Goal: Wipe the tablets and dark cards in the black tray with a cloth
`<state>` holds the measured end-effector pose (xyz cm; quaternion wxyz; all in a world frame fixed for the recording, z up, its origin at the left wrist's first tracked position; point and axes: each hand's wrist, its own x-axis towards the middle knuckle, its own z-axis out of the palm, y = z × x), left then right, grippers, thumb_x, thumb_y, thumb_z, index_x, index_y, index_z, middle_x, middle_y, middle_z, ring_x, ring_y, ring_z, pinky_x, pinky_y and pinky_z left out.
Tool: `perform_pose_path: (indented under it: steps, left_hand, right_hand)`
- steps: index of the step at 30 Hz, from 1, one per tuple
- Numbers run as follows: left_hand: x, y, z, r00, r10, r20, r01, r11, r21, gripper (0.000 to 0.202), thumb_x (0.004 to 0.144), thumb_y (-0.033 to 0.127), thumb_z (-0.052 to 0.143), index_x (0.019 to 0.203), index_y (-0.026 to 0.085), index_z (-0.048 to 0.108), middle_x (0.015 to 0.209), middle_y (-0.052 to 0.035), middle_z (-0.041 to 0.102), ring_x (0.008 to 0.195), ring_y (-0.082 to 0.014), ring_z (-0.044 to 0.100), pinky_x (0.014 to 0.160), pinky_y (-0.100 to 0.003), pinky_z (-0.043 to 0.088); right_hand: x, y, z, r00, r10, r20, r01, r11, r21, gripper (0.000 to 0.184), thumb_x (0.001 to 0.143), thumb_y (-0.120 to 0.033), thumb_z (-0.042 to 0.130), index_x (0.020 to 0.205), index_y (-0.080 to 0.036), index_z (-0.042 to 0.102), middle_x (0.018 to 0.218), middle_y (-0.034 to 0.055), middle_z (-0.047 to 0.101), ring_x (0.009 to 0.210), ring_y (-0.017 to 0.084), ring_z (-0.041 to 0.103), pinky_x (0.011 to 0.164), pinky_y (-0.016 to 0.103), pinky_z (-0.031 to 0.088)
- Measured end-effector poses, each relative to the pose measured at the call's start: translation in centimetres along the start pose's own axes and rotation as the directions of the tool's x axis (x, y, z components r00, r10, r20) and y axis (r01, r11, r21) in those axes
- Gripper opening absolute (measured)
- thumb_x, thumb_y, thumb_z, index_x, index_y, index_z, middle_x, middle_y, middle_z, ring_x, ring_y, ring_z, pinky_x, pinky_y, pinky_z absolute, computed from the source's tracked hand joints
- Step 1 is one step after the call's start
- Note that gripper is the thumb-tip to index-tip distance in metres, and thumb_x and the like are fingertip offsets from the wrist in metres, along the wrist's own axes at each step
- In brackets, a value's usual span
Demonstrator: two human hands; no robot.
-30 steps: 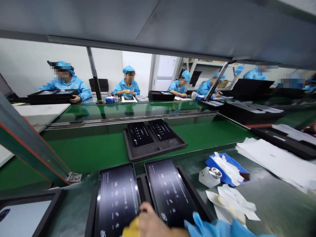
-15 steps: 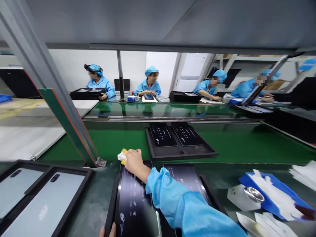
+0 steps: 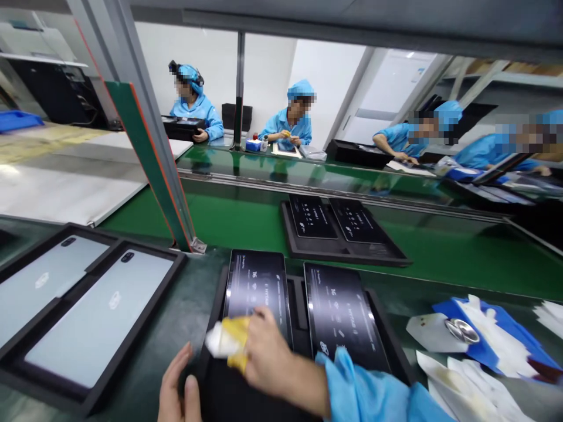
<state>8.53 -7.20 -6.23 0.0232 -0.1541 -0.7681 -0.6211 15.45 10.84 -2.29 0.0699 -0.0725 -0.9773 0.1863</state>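
Observation:
My right hand (image 3: pixel 264 346) is closed on a crumpled white wipe (image 3: pixel 222 341), with yellow finger covers on its fingers. It is over the lower part of the left tablet (image 3: pixel 257 278), whose screen is lit with white text and icons; contact is unclear. A second lit tablet (image 3: pixel 336 305) lies to the right in the same black tray (image 3: pixel 300 302), partly behind my blue sleeve. My left hand (image 3: pixel 178 390) is beside the tray's left edge at the bottom, thumb and fingers apart, holding nothing visible.
At left is a black tray (image 3: pixel 160 287) with two pale-backed tablets. Another tray (image 3: pixel 352 253) with two tablets lies on the green belt (image 3: pixel 237 217). At right are a blue tray (image 3: pixel 484 351) of white wipes and a metal-topped bottle (image 3: pixel 461 331). A metal post (image 3: pixel 145 117) stands left; co-workers sit opposite.
My right hand has moved with the wipe from the left tablet's far end toward me. My left hand shows more, left of the tray. The camera view has tilted and dipped.

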Motion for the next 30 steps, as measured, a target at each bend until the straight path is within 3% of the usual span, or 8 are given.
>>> perform_pose_path:
  steps: [5,10,13,16,21,24,27,30]
  left_hand:
    - [0.2,-0.9,-1.0,0.997,-0.023,0.069,0.023,1.0,-0.007,0.034,0.096,0.041,0.054,0.125,0.025,0.06,0.136,-0.0077,0.064,0.13,-0.0232,0.056,0.11,-0.039,0.042]
    - [0.4,-1.6,-1.5,0.995,0.035,0.088,-0.036,0.999,0.012,0.036,0.096,0.04,0.055,0.127,0.024,0.059,0.136,-0.0079,0.064,0.129,-0.0226,0.058,0.107,-0.036,0.046]
    - [0.2,0.4,-1.3,0.997,-0.01,0.081,0.007,0.999,0.032,0.037,0.096,0.044,0.053,0.125,0.023,0.06,0.134,-0.0085,0.065,0.127,-0.0235,0.058,0.106,-0.037,0.046]
    - [0.2,2.0,-1.3,0.991,-0.071,0.11,0.054,0.987,0.153,0.038,0.098,0.047,0.046,0.126,0.026,0.061,0.135,-0.0076,0.064,0.128,-0.0253,0.057,0.109,-0.044,0.043]
    - [0.4,1.0,-0.6,0.892,0.198,0.405,-0.359,0.855,0.373,0.038,0.097,0.036,0.047,0.131,0.03,0.061,0.136,-0.0088,0.068,0.139,-0.0317,0.051,0.12,-0.065,0.022]
    - [0.0,0.9,0.5,0.849,0.258,0.461,-0.481,0.74,0.471,0.041,0.097,0.031,0.047,0.137,0.027,0.057,0.136,-0.0087,0.069,0.14,-0.0336,0.049,0.122,-0.067,0.014]
    - [-0.5,1.4,1.6,0.829,0.338,0.445,-0.544,0.669,0.506,0.041,0.095,0.029,0.048,0.136,0.025,0.057,0.132,-0.0082,0.071,0.133,-0.0369,0.055,0.122,-0.067,0.015]
    - [-0.6,1.3,2.6,0.819,0.437,0.371,-0.573,0.597,0.562,0.042,0.092,0.025,0.052,0.133,0.022,0.058,0.127,-0.0119,0.073,0.121,-0.0394,0.064,0.118,-0.067,0.025]
  right_hand:
    - [5.4,2.1,-4.9,0.95,0.3,-0.086,-0.308,0.946,-0.103,0.046,0.094,-0.03,0.065,0.137,-0.015,0.062,0.122,0.0178,0.069,0.113,0.031,0.059,0.106,0.049,0.032]
    - [-1.0,-2.6,0.4,0.998,-0.007,0.064,0.01,0.999,-0.051,0.046,0.088,-0.029,0.068,0.133,-0.021,0.064,0.12,0.0137,0.071,0.108,0.031,0.061,0.111,0.052,0.026]
    - [-3.6,-3.0,0.6,0.997,-0.069,0.016,0.068,0.997,0.041,0.055,0.089,-0.036,0.068,0.142,-0.028,0.057,0.122,0.0086,0.071,0.104,0.028,0.062,0.111,0.05,0.025]
    - [-1.1,0.9,-3.6,0.985,0.149,-0.083,-0.154,0.987,-0.049,0.05,0.095,-0.039,0.064,0.141,-0.021,0.06,0.121,0.0133,0.071,0.113,0.03,0.06,0.105,0.047,0.03]
    - [2.8,7.9,-9.1,0.855,0.471,-0.215,-0.507,0.848,-0.156,0.053,0.096,-0.033,0.065,0.145,-0.016,0.056,0.126,0.0172,0.067,0.119,0.031,0.058,0.103,0.046,0.032]
    - [-0.7,6.0,-6.5,0.913,0.376,-0.156,-0.397,0.908,-0.136,0.054,0.093,-0.035,0.067,0.144,-0.02,0.058,0.123,0.0157,0.069,0.114,0.032,0.06,0.104,0.048,0.032]
    - [-5.7,2.2,-2.3,0.992,0.109,-0.056,-0.111,0.993,-0.03,0.052,0.091,-0.038,0.066,0.142,-0.033,0.058,0.12,0.0089,0.071,0.107,0.029,0.062,0.111,0.052,0.026]
    - [-7.0,1.2,-0.8,0.997,0.053,-0.059,-0.048,0.996,0.071,0.06,0.09,-0.043,0.069,0.147,-0.036,0.052,0.125,0.0062,0.07,0.106,0.026,0.063,0.114,0.05,0.023]
